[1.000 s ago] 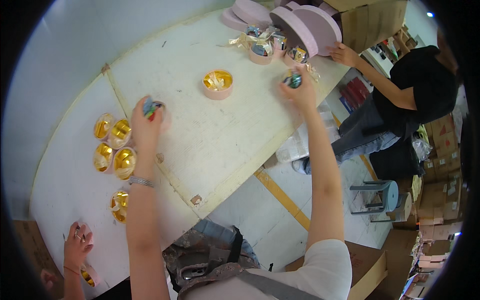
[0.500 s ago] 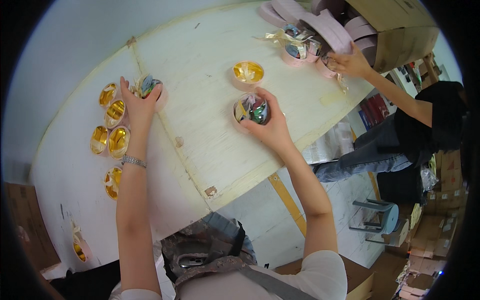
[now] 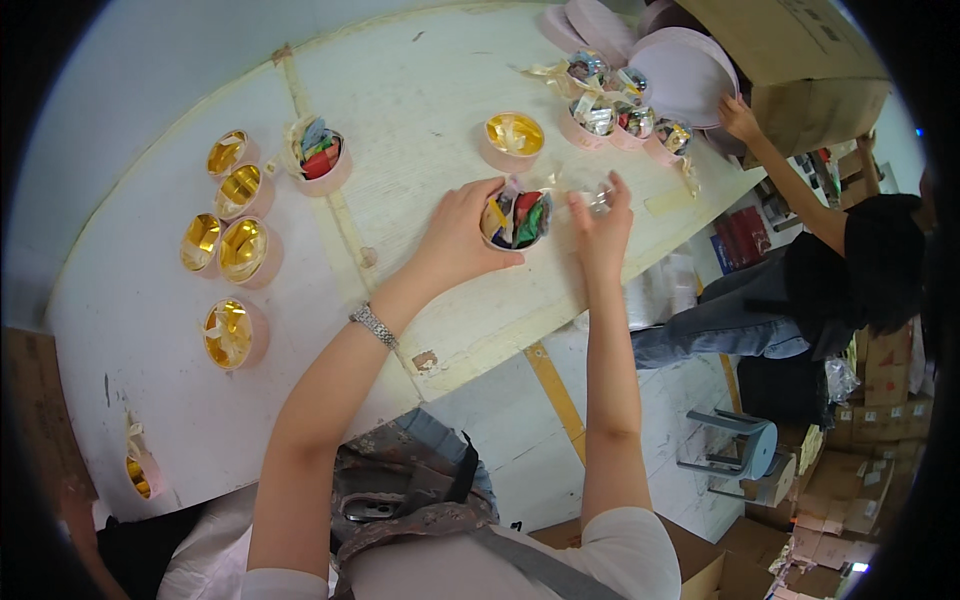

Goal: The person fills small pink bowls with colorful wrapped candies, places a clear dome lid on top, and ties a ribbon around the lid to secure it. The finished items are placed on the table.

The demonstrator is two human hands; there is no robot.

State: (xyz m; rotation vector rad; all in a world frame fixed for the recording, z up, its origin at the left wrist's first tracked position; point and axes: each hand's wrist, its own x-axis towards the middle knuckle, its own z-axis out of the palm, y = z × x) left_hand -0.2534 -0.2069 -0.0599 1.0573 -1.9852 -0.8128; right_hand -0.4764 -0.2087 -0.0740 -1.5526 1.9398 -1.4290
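Observation:
In the middle of the table, my left hand (image 3: 455, 238) wraps round the side of a small round pink box (image 3: 494, 240) filled with colourful wrapped packets (image 3: 518, 218). Just to its right is my right hand (image 3: 603, 235), thumb and fingers around a small clear, shiny plastic piece (image 3: 598, 198) whose exact kind I cannot make out. Behind the held box stands another pink box (image 3: 513, 152) with gold lining and a pale ribbon. Farther left, a filled pink box (image 3: 326, 178) has ribbon hanging at its side.
Several gold-lined boxes (image 3: 250, 250) stand at the left, with one more box (image 3: 143, 475) near the table's left edge. Filled boxes (image 3: 592, 122) cluster at the far right. Beside a cardboard carton (image 3: 820, 110), a co-worker's hand (image 3: 738, 118) holds a large pale pink round piece (image 3: 685, 78).
My left hand has left the filled box at the left and now holds the middle one. My right hand has moved off that box to the right. The co-worker's pink piece has turned.

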